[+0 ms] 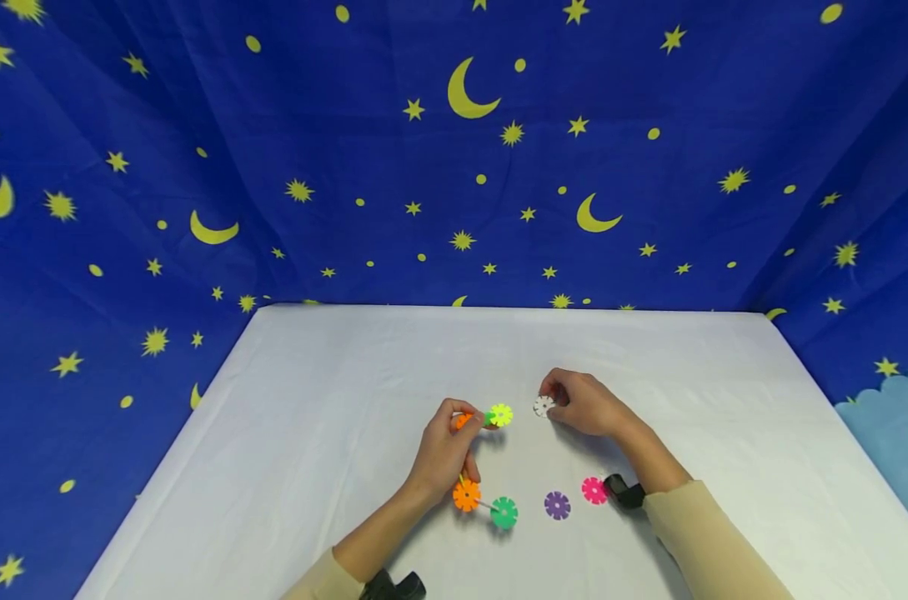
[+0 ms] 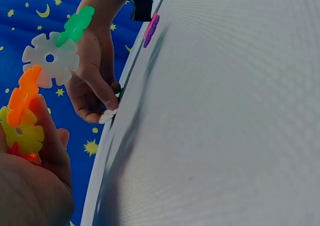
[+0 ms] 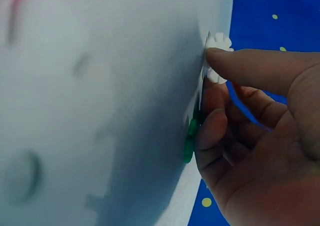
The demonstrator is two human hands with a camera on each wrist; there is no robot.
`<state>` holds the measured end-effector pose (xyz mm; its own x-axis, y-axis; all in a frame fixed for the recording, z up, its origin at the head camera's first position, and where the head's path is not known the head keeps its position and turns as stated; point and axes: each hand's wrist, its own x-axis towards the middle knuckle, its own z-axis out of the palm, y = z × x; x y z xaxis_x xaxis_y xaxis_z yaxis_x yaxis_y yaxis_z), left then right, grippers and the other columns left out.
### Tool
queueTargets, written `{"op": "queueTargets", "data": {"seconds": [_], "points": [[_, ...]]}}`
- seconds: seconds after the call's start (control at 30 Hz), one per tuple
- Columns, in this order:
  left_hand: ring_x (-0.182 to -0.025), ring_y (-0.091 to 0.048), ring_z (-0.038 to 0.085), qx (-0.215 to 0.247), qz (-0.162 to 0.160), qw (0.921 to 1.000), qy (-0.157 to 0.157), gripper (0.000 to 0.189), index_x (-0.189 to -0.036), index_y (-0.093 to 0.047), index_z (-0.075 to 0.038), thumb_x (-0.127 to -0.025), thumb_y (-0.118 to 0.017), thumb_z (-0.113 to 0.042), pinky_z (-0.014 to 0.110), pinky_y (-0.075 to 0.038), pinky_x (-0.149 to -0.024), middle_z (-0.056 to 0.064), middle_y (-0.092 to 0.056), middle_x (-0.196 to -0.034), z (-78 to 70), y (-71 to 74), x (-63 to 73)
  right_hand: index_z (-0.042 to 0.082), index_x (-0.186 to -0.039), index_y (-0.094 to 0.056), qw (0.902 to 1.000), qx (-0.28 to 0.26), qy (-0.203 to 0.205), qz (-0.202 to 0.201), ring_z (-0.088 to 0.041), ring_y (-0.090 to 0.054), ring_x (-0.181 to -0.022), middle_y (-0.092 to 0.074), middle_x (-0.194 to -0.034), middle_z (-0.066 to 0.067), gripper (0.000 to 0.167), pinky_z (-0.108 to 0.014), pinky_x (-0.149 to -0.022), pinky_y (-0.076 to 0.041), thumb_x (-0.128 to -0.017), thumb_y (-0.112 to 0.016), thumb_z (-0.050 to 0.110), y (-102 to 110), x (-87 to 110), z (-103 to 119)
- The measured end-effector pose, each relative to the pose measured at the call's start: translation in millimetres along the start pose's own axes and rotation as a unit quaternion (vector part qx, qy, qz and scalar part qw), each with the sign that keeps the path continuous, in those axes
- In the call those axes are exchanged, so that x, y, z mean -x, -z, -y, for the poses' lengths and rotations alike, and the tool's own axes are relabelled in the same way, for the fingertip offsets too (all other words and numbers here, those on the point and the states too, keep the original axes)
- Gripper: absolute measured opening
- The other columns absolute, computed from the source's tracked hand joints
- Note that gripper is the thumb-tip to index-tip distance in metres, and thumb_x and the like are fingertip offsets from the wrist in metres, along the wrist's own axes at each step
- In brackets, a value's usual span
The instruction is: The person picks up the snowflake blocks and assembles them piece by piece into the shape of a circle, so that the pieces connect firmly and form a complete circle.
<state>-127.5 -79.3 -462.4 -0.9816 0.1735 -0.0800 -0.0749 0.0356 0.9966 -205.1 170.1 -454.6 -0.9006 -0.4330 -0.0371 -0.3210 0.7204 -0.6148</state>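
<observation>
My left hand (image 1: 440,454) grips a chain of slotted plastic snowflake discs joined edge to edge. A yellow-green disc (image 1: 501,415) ends the chain at the top; an orange disc (image 1: 466,495) and a teal-green disc (image 1: 504,513) hang at the lower end. The left wrist view shows a translucent white disc (image 2: 37,58) and a yellow disc (image 2: 31,136) in the chain. Fingers cover some of its middle. To the right, my right hand (image 1: 589,404) pinches a loose white disc (image 1: 544,407) by its edge, just above the table and apart from the chain.
On the white table (image 1: 333,367) lie a purple disc (image 1: 557,505) and a pink disc (image 1: 594,490), the latter beside the black right wrist camera (image 1: 624,492). A green disc (image 3: 190,141) shows by the right fingers. Blue star-patterned cloth (image 1: 393,183) surrounds the table.
</observation>
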Motion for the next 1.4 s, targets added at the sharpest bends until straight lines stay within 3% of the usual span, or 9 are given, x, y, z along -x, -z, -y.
{"op": "queueTargets", "data": {"seconds": [0.13,0.27,0.37,0.47,0.57,0.67,0.9,1.23,1.4], "points": [[-0.033,-0.051,0.018,-0.002,0.0,1.0,0.002,0.021,-0.115,-0.05,-0.005,-0.1,-0.053,-0.02,0.023,-0.041,-0.036,0.039,-0.056,-0.067,-16.1,-1.0,6.7,0.01,-0.097,-0.06,0.9998,-0.017,0.004,-0.002,-0.016,-0.049,-0.072,-0.054,-0.079,0.0,0.019,-0.033,-0.064,-0.043,-0.083,-0.071,0.005,0,2.8,1],[-0.034,-0.052,0.022,-0.01,-0.005,0.9999,-0.012,0.03,-0.126,-0.052,-0.005,-0.099,-0.054,-0.019,0.027,-0.043,-0.036,0.025,-0.052,-0.051,-25.4,-1.5,11.6,0.009,-0.098,-0.064,0.9988,-0.046,0.018,-0.005,-0.016,-0.052,-0.073,-0.057,-0.081,0.002,0.013,-0.031,-0.062,-0.046,-0.087,-0.069,0.008,1,7.3,4],[-0.035,-0.053,0.023,-0.019,-0.008,0.9997,-0.013,0.038,-0.135,-0.051,-0.011,-0.1,-0.054,-0.023,0.029,-0.044,-0.036,0.015,-0.052,-0.046,-16.5,-0.6,7.8,0.01,-0.097,-0.066,0.997,-0.071,0.031,-0.003,-0.016,-0.054,-0.073,-0.059,-0.081,0.003,0.009,-0.03,-0.061,-0.049,-0.088,-0.069,0.01,1,9.7,7],[-0.035,-0.054,0.023,-0.029,-0.008,0.9995,-0.007,0.04,-0.139,-0.05,-0.016,-0.1,-0.054,-0.025,0.029,-0.044,-0.036,0.013,-0.053,-0.046,-4.0,0.6,2.0,0.012,-0.095,-0.066,0.9946,-0.092,0.047,-0.005,-0.016,-0.055,-0.072,-0.061,-0.08,0.003,0.007,-0.029,-0.059,-0.049,-0.089,-0.068,0.011,2,12.0,11],[-0.035,-0.053,0.021,-0.028,-0.008,0.9996,-0.008,0.039,-0.137,-0.053,-0.016,-0.099,-0.054,-0.025,0.027,-0.043,-0.034,0.015,-0.055,-0.048,2.7,0.8,-0.3,0.013,-0.094,-0.066,0.9923,-0.11,0.055,-0.011,-0.017,-0.055,-0.069,-0.061,-0.079,0.002,0.006,-0.028,-0.057,-0.048,-0.089,-0.069,0.012,2,15.0,16],[-0.034,-0.052,0.02,-0.021,-0.003,0.9996,-0.017,0.034,-0.133,-0.057,-0.011,-0.1,-0.054,-0.02,0.026,-0.042,-0.033,0.021,-0.055,-0.05,-3.1,0.3,2.9,0.015,-0.093,-0.066,0.9907,-0.124,0.054,-0.016,-0.017,-0.055,-0.068,-0.061,-0.078,0.002,0.007,-0.028,-0.055,-0.047,-0.088,-0.07,0.013,1,17.6,20],[-0.036,-0.053,0.02,-0.003,0.008,0.9994,-0.033,0.027,-0.121,-0.063,-0.002,-0.1,-0.053,-0.015,0.027,-0.046,-0.036,0.022,-0.067,-0.105,-23.1,0.8,12.1,0.013,-0.091,-0.065,0.9881,-0.142,0.053,-0.025,-0.018,-0.057,-0.07,-0.062,-0.079,0.0,0.007,-0.028,-0.06,-0.049,-0.087,-0.07,0.011,0,24.1,33],[-0.034,-0.052,0.017,-0.001,-0.003,0.9998,-0.019,0.028,-0.123,-0.063,-0.005,-0.1,-0.053,-0.015,0.024,-0.043,-0.035,0.025,-0.067,-0.099,-25.2,-1.0,12.3,0.015,-0.089,-0.065,0.9873,-0.141,0.072,-0.017,-0.015,-0.06,-0.069,-0.066,-0.08,-0.001,0.006,-0.028,-0.058,-0.05,-0.088,-0.071,0.016,-10,24.9,36],[-0.033,-0.051,0.016,0.002,-0.004,0.9998,-0.019,0.029,-0.125,-0.062,-0.004,-0.099,-0.053,-0.015,0.023,-0.042,-0.034,0.034,-0.062,-0.086,-25.2,-1.7,12.4,0.016,-0.089,-0.064,0.9868,-0.14,0.079,-0.018,-0.014,-0.06,-0.068,-0.066,-0.079,0.0,0.006,-0.028,-0.056,-0.05,-0.088,-0.07,0.016,-13,25.7,38]]}}
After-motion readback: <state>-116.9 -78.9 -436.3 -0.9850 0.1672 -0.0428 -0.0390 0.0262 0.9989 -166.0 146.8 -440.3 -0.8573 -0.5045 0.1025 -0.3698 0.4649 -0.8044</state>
